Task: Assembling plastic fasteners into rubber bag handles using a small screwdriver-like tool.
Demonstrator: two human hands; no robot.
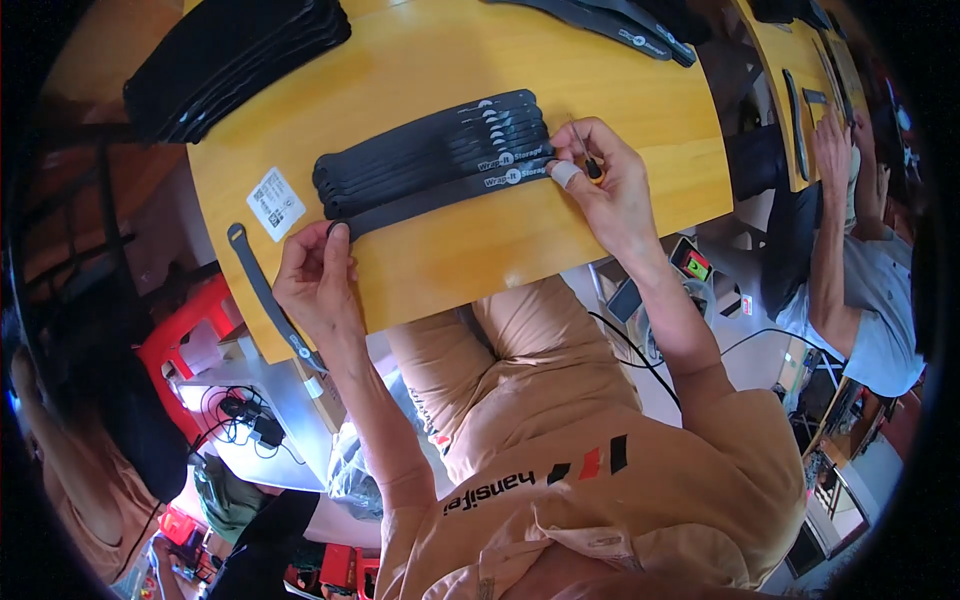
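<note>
A black storage strap (425, 203) lies stretched along the near side of a fanned stack of similar black straps (415, 145) on the table. My left hand (318, 280) is closed on its left end, thumb and fingers pinching the tip. At the other end my right hand (612, 195) is closed, its thumb and index finger at the strap's tip. That thumb carries a white wrap (565, 174). A small pointed tool (594, 170) with a thin metal tip and a black-and-yellow handle is also tucked in the right hand.
The yellow table (430, 290) also bears a white printed label (275, 203), a single strap (265, 290) at the left edge, a tall black stack (240, 65) far left and more straps (610, 25) far right. A co-worker's hands (832, 150) are at another table on the right.
</note>
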